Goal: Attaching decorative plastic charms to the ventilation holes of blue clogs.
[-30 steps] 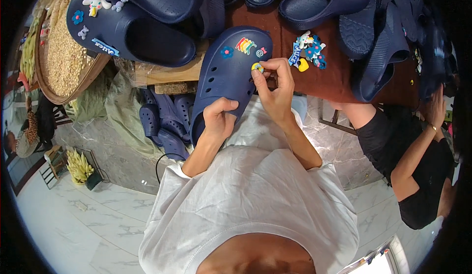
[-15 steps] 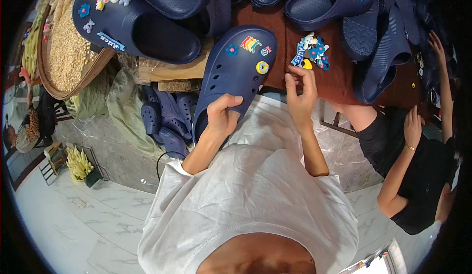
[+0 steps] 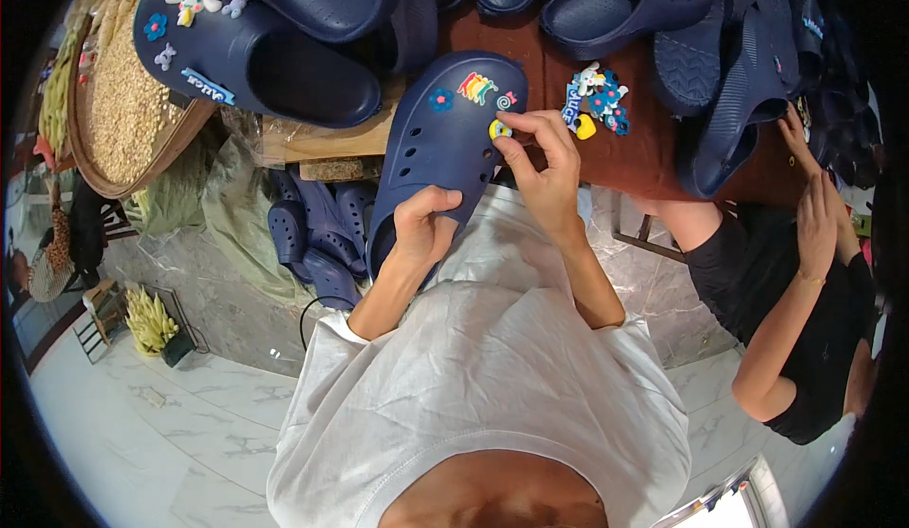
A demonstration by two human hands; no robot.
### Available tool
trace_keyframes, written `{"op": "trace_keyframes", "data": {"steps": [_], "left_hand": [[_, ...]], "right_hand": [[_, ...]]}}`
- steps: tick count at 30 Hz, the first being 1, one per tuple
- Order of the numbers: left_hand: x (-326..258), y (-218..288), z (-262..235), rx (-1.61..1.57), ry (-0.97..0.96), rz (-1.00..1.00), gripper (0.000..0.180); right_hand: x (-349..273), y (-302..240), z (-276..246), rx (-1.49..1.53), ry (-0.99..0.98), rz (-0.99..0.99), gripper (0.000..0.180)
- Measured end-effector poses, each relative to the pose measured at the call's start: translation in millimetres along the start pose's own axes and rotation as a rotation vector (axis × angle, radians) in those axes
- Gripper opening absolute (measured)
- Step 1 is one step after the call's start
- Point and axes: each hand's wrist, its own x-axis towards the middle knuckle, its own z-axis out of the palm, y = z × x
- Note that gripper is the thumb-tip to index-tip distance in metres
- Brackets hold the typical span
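Observation:
A navy foam clog (image 3: 436, 144) tilts up in front of me, its toe away from me and resting over the table edge. My left hand (image 3: 423, 227) is wrapped round its heel end, thumb pressed on top. A round yellow shoe charm (image 3: 497, 130) sits on the clog's right side, pinched between thumb and index finger of my right hand (image 3: 547, 173), which partly hides it. Further up the toe are a blue flower charm (image 3: 440, 100), a rainbow-striped charm (image 3: 476, 87) and a pink-and-white swirl charm (image 3: 507, 101). A small pile of charms (image 3: 598, 102) lies right of the clog.
Several navy clogs cover the far side of the brown-topped table (image 3: 634, 168); one, a decorated clog (image 3: 227, 45), lies at upper left. Beside it is a round woven tray of grain (image 3: 123, 121). More clogs (image 3: 317, 225) lie below left. A co-worker in black (image 3: 824, 339) works at right.
My right hand has moved left from beside the charm pile onto the yellow charm on the clog. My left hand keeps its grip. The co-worker's hands have shifted.

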Motion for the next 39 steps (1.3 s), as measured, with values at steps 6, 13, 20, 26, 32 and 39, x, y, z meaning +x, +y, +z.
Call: {"op": "trace_keyframes", "data": {"steps": [6,13,20,26,32,39], "left_hand": [[0.1,3.3,9.4,0.001,0.084,0.008,0.049],[-3.0,6.5,18.0,0.002,0.047,0.025,0.029],[-6.1,8.4,26.0,0.004,0.135,-0.014,0.026],[-5.5,8.0,27.9,0.012,0.132,0.01,0.026],[-5.7,8.1,28.5,0.028,0.176,-0.003,0.025],[-6.7,8.6,32.4,0.017,0.167,-0.01,0.027]], "right_hand": [[-8.3,-3.1,-0.9,-0.013,0.072,0.023,0.021],[-19.8,39.4,-38.0,-0.554,0.211,-0.018,0.022],[-8.2,43.0,-51.1,-0.677,0.167,0.045,0.026],[-4.2,39.5,-55.0,-0.684,0.144,0.031,0.018],[-8.4,24.2,-58.6,-0.659,0.188,-0.039,0.01],[-16.5,-16.1,-17.9,0.107,0.039,0.177,0.009]]}}
